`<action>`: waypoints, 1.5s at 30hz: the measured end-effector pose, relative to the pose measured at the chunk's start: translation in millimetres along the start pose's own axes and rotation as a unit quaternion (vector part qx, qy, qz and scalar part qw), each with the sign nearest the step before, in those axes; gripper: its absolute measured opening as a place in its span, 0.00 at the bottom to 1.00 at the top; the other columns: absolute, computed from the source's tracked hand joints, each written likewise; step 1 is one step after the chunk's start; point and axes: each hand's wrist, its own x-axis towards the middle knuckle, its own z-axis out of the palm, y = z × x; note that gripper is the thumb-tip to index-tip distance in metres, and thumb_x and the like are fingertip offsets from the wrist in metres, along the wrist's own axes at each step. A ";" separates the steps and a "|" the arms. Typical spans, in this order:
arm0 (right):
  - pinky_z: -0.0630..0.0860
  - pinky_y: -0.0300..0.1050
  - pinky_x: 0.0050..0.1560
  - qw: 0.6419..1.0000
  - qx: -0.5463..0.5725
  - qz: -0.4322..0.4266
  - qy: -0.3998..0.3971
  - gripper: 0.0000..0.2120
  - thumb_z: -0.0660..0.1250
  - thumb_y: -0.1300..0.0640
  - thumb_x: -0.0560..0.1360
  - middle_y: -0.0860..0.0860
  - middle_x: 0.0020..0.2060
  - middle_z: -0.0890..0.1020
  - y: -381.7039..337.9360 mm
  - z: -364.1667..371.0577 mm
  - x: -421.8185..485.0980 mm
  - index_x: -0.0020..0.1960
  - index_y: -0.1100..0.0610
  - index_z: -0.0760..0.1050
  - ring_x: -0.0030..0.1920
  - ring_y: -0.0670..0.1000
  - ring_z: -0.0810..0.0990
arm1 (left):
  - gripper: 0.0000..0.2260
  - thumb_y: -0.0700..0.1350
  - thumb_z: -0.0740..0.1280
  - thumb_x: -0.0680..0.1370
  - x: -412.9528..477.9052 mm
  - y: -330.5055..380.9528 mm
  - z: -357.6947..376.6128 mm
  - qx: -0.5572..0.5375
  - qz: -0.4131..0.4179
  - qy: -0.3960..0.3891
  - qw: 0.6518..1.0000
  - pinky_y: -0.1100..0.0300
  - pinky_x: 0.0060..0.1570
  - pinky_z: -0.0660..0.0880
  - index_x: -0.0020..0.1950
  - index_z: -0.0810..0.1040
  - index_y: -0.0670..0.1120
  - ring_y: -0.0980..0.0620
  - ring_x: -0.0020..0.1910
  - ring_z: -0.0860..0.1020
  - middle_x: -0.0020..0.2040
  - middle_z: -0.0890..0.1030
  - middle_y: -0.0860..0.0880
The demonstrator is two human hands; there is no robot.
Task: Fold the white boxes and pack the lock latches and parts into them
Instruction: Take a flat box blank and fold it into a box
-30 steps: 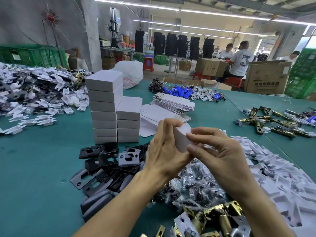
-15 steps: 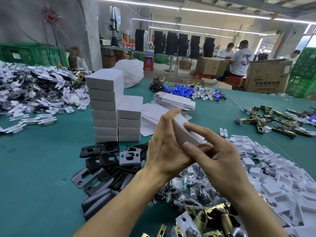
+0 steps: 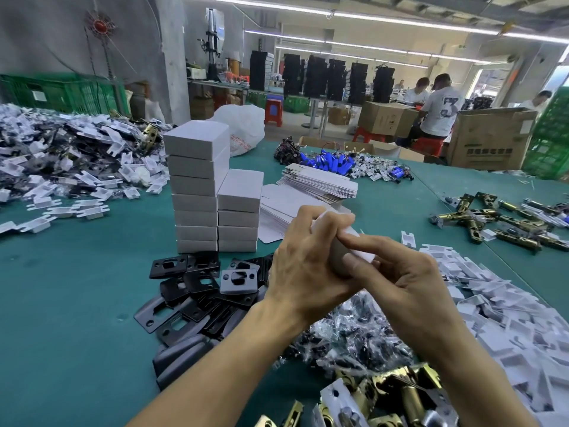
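Since the earlier frame the left hand [image 3: 303, 266] is curling its fingers further over the box [image 3: 338, 255]. Both hands are gripping it above the bench [image 3: 77, 303], in front of the stacks [image 3: 197, 192]. The right hand [image 3: 400, 282] is pinching it, forefinger lying along the flap. Plates [image 3: 200, 288] are lying beneath, and latches [image 3: 394, 392] are lying nearest the camera.

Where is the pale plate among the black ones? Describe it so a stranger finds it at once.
Find the two stacks of white boxes on the green table. In front of them lies a pile of black plates; the pale plate rests on top, below the shorter stack. It alone looks grey.
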 end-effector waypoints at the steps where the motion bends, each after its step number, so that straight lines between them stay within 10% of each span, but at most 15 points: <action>1: 0.64 0.29 0.31 1.000 0.000 0.009 0.003 0.11 0.68 0.52 0.73 0.38 0.28 0.77 0.9 -0.7 0.1 0.52 0.39 0.82 0.26 0.42 0.68 | 0.29 0.54 0.80 0.67 -0.4 -0.3 1.1 0.001 -0.005 -0.003 1.000 0.51 0.33 0.77 0.59 0.66 0.56 0.47 0.45 0.77 0.55 0.74 0.48; 6: 0.81 0.56 0.36 1.000 0.012 0.010 0.021 0.13 0.70 0.53 0.77 0.52 0.40 0.84 0.5 -2.3 -0.3 0.57 0.37 0.78 0.36 0.54 0.83 | 0.34 0.54 0.81 0.65 1.7 -0.1 2.8 -0.038 0.020 -0.011 0.999 0.57 0.43 0.73 0.62 0.64 0.55 0.52 0.52 0.73 0.57 0.67 0.54; 10: 0.84 0.50 0.40 0.991 -0.002 0.029 0.131 0.18 0.66 0.49 0.74 0.43 0.51 0.82 2.5 -8.6 1.9 0.62 0.35 0.71 0.47 0.48 0.85 | 0.46 0.60 0.80 0.64 5.8 -0.1 2.3 -0.049 -0.009 -0.035 0.998 0.60 0.65 0.70 0.73 0.58 0.53 0.54 0.66 0.67 0.67 0.62 0.56; 13: 0.83 0.49 0.47 0.979 -0.043 0.033 0.198 0.26 0.66 0.52 0.77 0.38 0.53 0.77 11.0 -17.6 3.6 0.73 0.46 0.65 0.52 0.49 0.82 | 0.29 0.66 0.73 0.66 13.8 3.4 -3.3 -0.124 -0.152 0.020 0.980 0.70 0.48 0.74 0.59 0.70 0.52 0.57 0.51 0.74 0.57 0.73 0.51; 15: 0.81 0.36 0.47 0.976 -0.098 0.003 0.196 0.28 0.66 0.54 0.78 0.42 0.56 0.76 10.5 -16.6 4.2 0.76 0.52 0.63 0.55 0.48 0.79 | 0.31 0.73 0.68 0.66 21.5 2.5 -8.7 -0.246 -0.328 -0.032 0.911 0.61 0.39 0.79 0.53 0.73 0.49 0.53 0.42 0.79 0.50 0.79 0.46; 19: 0.77 0.34 0.53 0.973 -0.184 -0.080 0.117 0.24 0.64 0.59 0.78 0.47 0.59 0.71 8.5 -2.9 2.8 0.73 0.58 0.68 0.57 0.41 0.72 | 0.45 0.76 0.62 0.65 22.9 -5.2 -15.5 -0.498 -0.522 -0.240 0.650 0.46 0.47 0.81 0.68 0.72 0.42 0.43 0.48 0.83 0.59 0.82 0.39; 24: 0.71 0.23 0.51 0.980 -0.175 -0.095 -0.018 0.22 0.72 0.60 0.75 0.44 0.55 0.74 11.1 4.0 -3.8 0.65 0.44 0.74 0.56 0.37 0.75 | 0.35 0.67 0.67 0.71 26.5 -6.5 -18.6 -0.619 -0.523 -0.208 0.548 0.48 0.48 0.80 0.65 0.78 0.41 0.43 0.43 0.83 0.48 0.82 0.42; 28: 0.72 0.28 0.55 0.985 -0.156 -0.062 -0.036 0.18 0.68 0.47 0.75 0.41 0.63 0.73 9.3 0.6 -3.6 0.64 0.37 0.73 0.58 0.37 0.73 | 0.27 0.60 0.67 0.73 25.0 -7.8 -18.8 -0.631 -0.481 -0.235 0.561 0.48 0.51 0.76 0.65 0.76 0.44 0.44 0.46 0.85 0.50 0.83 0.44; 33: 0.77 0.55 0.62 0.984 -0.171 -0.024 -0.041 0.25 0.76 0.57 0.71 0.41 0.68 0.75 12.1 -4.7 -4.5 0.64 0.38 0.76 0.64 0.46 0.77 | 0.18 0.57 0.68 0.72 19.3 -11.0 -14.5 -0.602 -0.468 -0.233 0.603 0.50 0.42 0.80 0.52 0.86 0.46 0.47 0.41 0.84 0.44 0.84 0.45; 39: 0.67 0.26 0.63 0.986 -0.147 -0.037 -0.071 0.23 0.75 0.62 0.72 0.36 0.66 0.74 9.4 0.4 -2.1 0.61 0.42 0.79 0.68 0.36 0.71 | 0.10 0.49 0.72 0.73 15.0 -10.1 -7.3 -0.551 -0.451 -0.220 0.667 0.43 0.51 0.79 0.50 0.86 0.47 0.49 0.42 0.82 0.47 0.83 0.46; 45: 0.77 0.31 0.42 0.957 -0.183 0.159 -0.161 0.06 0.72 0.55 0.75 0.39 0.39 0.84 14.3 -30.9 -1.6 0.45 0.44 0.81 0.41 0.34 0.81 | 0.16 0.43 0.71 0.77 18.3 -12.1 -7.5 -0.475 -0.513 -0.096 0.709 0.46 0.33 0.82 0.63 0.76 0.40 0.42 0.40 0.83 0.48 0.82 0.39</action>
